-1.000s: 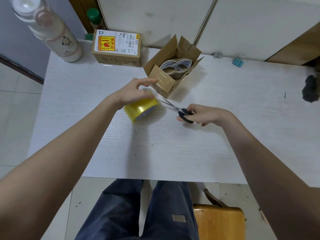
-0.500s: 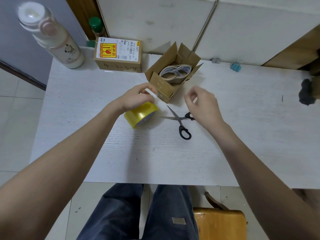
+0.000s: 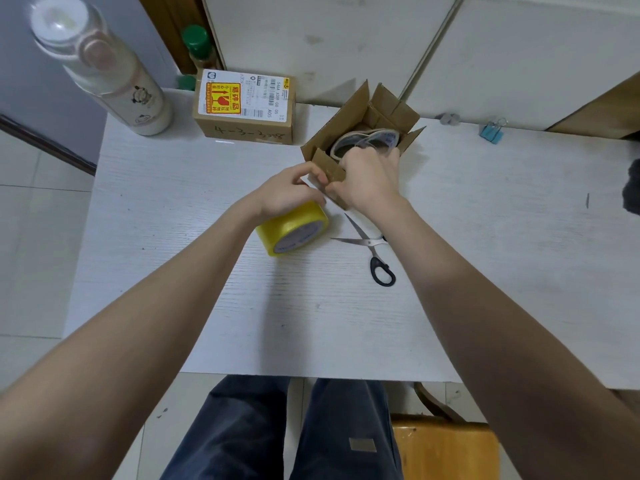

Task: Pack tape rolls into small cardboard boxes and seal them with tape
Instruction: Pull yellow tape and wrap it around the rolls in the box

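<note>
Right hand (image 3: 369, 178) grips the open box's (image 3: 391, 110) near flap; left hand (image 3: 287, 195) holds yellow tape (image 3: 294, 230).

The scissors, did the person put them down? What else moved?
Yes. The right hand let go of the scissors, which now lie open on the table, and moved up to the open box, gripping its near flap. The left hand stayed on the yellow tape roll.

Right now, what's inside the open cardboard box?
Inside the open box lie rolls of tape, pale ones. The right hand covers the near side, so anything beneath the rolls or under that hand is hidden.
</note>
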A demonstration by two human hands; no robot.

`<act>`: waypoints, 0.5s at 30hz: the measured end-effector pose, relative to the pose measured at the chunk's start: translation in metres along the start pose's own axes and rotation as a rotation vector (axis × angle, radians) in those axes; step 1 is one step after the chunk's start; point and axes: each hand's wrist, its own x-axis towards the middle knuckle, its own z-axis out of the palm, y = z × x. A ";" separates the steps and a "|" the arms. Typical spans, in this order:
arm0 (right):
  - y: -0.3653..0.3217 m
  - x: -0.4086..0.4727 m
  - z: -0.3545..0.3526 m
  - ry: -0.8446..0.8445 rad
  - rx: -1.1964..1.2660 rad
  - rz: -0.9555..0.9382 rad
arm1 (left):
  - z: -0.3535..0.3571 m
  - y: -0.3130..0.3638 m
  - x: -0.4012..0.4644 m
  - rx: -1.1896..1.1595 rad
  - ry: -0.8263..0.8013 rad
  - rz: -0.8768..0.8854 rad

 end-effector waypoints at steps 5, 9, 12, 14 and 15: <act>0.004 0.002 0.006 -0.027 0.028 -0.048 | -0.002 0.000 0.002 0.005 0.005 -0.014; 0.006 0.005 0.004 -0.054 0.040 -0.075 | 0.000 0.004 -0.001 0.061 0.038 -0.042; 0.005 0.005 0.006 -0.040 -0.023 -0.093 | 0.001 0.005 0.000 0.074 0.057 -0.051; 0.002 0.004 0.009 -0.030 -0.054 -0.094 | 0.001 0.005 0.000 0.064 0.079 -0.066; 0.001 0.004 0.009 -0.026 -0.065 -0.096 | 0.001 0.005 0.000 0.066 0.085 -0.075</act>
